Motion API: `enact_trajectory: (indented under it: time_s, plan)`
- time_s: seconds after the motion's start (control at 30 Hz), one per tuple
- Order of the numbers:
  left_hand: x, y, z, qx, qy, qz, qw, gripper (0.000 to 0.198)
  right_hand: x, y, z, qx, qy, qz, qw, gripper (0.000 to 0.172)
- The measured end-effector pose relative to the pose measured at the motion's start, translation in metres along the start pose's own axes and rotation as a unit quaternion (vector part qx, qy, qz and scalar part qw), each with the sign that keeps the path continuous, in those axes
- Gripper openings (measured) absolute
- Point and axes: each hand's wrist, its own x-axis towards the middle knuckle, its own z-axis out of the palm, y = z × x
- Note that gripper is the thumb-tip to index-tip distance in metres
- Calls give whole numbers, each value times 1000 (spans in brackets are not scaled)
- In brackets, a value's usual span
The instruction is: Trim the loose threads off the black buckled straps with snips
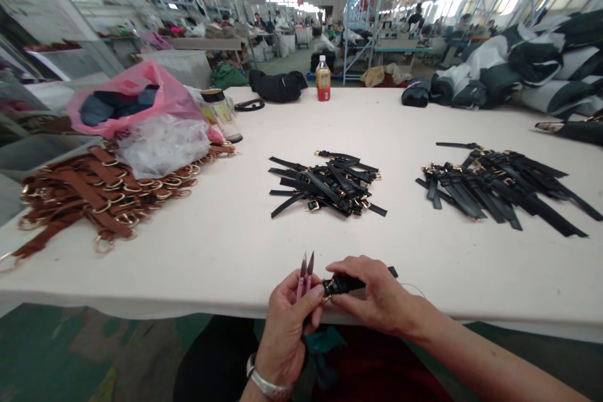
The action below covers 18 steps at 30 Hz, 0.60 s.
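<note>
Near the table's front edge, a black strap with a gold buckle is held between both hands. My left hand is closed, its thumb pressing the buckle end, and it also keeps a pair of pink-handled thread snips whose blades point up and stand apart. My right hand grips the strap's body from above, thumb and fingers on either side. The strap's far end sticks out past the right hand. A thin thread curves on the table beside my right wrist. Beyond the hands lies a pile of black buckled straps.
A second heap of black straps lies right, with dark rolled bundles behind. Brown straps with gold rings fill the left, beside a pink bag and a jar. A red-labelled bottle stands at the back.
</note>
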Motion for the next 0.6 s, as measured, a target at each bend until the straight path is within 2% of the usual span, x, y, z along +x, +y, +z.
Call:
enact_trajectory:
  time_s: [0.13, 0.33, 0.47, 0.6]
  plan:
    - [5, 2, -4, 47, 12, 12, 999, 24, 8, 4, -1, 14, -40, -24, 999, 18]
    - [22, 5, -18, 148, 60, 44, 986, 18, 14, 26, 0, -16, -33, -5, 999, 27]
    - [31, 5, -22, 246, 72, 57, 965, 11, 17, 34, -1, -28, -38, -18, 999, 26]
    - [33, 4, -18, 337, 102, 78, 933, 10, 20, 37, 1, -13, -3, -45, 999, 21]
